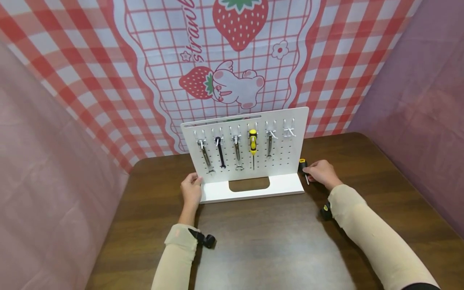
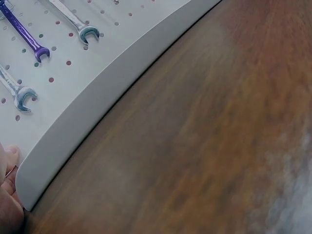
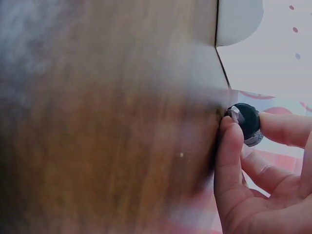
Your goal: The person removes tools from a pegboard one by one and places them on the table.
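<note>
At the right side of a white pegboard stand (image 1: pixel 250 183), my right hand (image 1: pixel 322 173) pinches a screwdriver (image 1: pixel 303 164) with a black handle, yellow end and thin metal shaft pointing down. The right wrist view has its dark round handle (image 3: pixel 249 119) between thumb and fingers. My left hand (image 1: pixel 191 188) holds the stand's left edge near the base; only its fingertips (image 2: pixel 10 156) show in the left wrist view. On the board's hooks hang several wrenches, among them a dark purple wrench (image 1: pixel 221 154), plus a yellow-and-black screwdriver (image 1: pixel 253 141).
The rightmost hook (image 1: pixel 288 131) on the board is bare. A brown wooden table (image 1: pixel 268 245) bears the stand. Behind it hangs a red-checked strawberry cloth (image 1: pixel 232 56), with pinkish cloth (image 1: pixel 54 181) along the left side and purplish cloth (image 1: pixel 409 100) on the right.
</note>
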`<move>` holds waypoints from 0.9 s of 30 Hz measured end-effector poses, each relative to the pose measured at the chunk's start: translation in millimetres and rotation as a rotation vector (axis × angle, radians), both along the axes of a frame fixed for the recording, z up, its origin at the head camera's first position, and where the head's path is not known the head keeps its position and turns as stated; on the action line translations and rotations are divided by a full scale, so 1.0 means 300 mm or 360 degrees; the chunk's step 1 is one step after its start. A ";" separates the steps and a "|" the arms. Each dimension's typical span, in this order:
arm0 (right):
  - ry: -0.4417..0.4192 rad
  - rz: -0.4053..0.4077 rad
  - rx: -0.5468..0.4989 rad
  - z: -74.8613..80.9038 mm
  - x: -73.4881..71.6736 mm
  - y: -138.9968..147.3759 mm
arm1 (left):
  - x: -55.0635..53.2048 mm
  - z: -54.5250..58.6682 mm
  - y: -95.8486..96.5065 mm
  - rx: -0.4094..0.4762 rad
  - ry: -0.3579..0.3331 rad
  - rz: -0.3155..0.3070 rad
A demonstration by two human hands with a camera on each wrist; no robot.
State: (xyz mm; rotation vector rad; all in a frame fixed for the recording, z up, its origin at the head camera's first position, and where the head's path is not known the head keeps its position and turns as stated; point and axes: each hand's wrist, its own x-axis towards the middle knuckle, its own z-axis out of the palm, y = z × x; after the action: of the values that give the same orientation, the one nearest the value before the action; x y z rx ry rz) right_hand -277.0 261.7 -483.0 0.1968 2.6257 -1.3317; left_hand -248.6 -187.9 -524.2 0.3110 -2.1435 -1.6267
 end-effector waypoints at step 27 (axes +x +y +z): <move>0.0580 0.0085 0.0427 0.104 0.087 -0.109 | -0.001 -0.003 0.000 0.0013 0.0006 -0.0007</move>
State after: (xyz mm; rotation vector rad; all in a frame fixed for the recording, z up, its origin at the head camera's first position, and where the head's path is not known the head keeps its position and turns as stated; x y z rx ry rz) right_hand -250.9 229.1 -451.7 -0.0890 3.0859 -1.0789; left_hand -249.0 -188.0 -525.2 0.3057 -2.1369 -1.6375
